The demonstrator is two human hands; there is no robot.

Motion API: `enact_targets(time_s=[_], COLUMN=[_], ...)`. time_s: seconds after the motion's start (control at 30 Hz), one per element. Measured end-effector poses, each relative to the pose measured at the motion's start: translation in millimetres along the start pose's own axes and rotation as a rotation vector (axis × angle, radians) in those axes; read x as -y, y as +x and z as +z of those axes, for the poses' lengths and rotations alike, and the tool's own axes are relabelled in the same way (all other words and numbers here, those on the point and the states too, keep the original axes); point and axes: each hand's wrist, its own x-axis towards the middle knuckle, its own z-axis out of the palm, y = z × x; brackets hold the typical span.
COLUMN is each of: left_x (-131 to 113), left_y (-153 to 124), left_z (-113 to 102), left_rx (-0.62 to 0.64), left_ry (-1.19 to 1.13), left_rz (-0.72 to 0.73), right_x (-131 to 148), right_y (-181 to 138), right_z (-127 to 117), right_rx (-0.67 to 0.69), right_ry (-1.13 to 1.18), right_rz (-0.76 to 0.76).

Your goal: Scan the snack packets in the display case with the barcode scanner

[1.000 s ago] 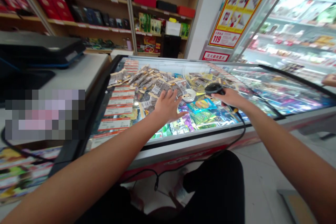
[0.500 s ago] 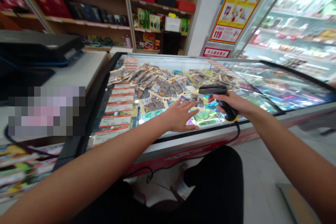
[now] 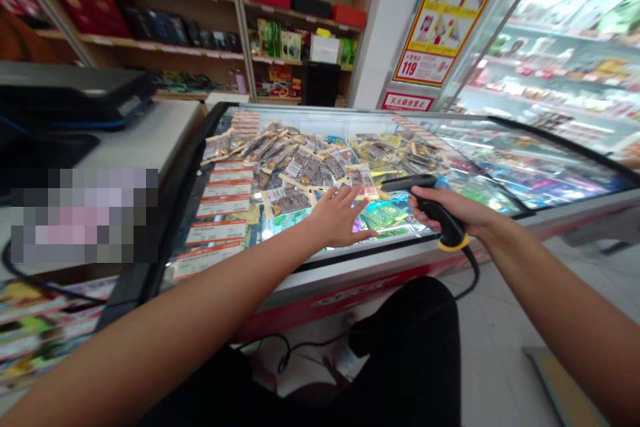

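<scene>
The right hand (image 3: 453, 208) is clenched around the handle of a black barcode scanner (image 3: 425, 200), whose head points left, toward the small packet (image 3: 361, 180) lying on the glass lid of the freezer (image 3: 350, 260). That packet sits just beyond the fingertips of the left hand (image 3: 337, 217), which rests flat and open on the glass, grasping nothing. So the packet lies between the two hands, a little nearer the left hand's fingers, with the scanner's long axis running roughly sideways across the glass toward it. A heap of similar packets (image 3: 300, 157) lies farther back. Compared with half a second ago, the scanner has swung lower and to the right, its cord (image 3: 473, 273) hanging further off the edge, while the left hand has barely shifted.
</scene>
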Motion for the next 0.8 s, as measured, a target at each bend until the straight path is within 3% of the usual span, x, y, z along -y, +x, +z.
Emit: enact_targets(time_s=[0.13,0.23,0.33,0.47,0.67,0.8], left_x=[-2,-1,7,27,50,50], left_y=[1,3,6,9,1,-4], left_z=[1,2,0,-7,-15,-17], left_rx=[0.007,0.009,0.005,-0.004,0.013,-0.008], left_ry=[-0.022,-0.027,0.009,0.083,0.128,0.138], left_rz=[-0.062,-0.127,-0.247,-0.405,-0.494,-0.439], right_x=[0,3,13,40,75,73], right_y=[-1,2,19,63,130,149], right_z=[4,2,-4,-11,-4,-3], right_rx=[-0.040,-0.109,-0.276,-0.484,-0.447,-0.417], right_ry=[-0.006,-0.083,-0.304,-0.673,-1.006,-0.969], right_rz=[0.005,-0.075,-0.172,-0.173,-0.272,-0.257])
